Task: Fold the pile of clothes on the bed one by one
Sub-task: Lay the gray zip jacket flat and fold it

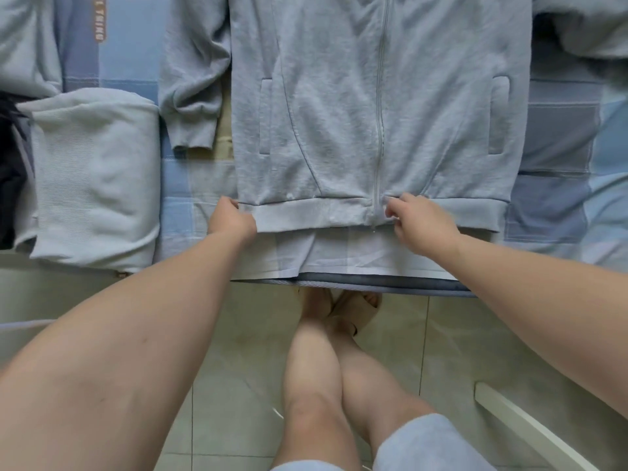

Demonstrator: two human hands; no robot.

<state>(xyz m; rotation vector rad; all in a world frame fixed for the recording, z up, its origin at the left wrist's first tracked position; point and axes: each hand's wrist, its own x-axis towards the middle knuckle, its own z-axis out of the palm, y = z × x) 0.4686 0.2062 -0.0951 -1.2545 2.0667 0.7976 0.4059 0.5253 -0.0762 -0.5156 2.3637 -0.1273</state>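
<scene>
Head view: a grey zip jacket [339, 107] lies flat, front up, on the bed [557, 137]. The left hand [231, 217] pinches its hem corner; the right hand [419, 220] pinches the hem beside the zipper. 1 folded garment [91, 178] sits left.

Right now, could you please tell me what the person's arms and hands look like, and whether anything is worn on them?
The left arm and right arm are bare, with no sleeve as far up as the frame reaches. The left hand and right hand show no glove, watch or bracelet. Pale blue shorts are worn.
</scene>
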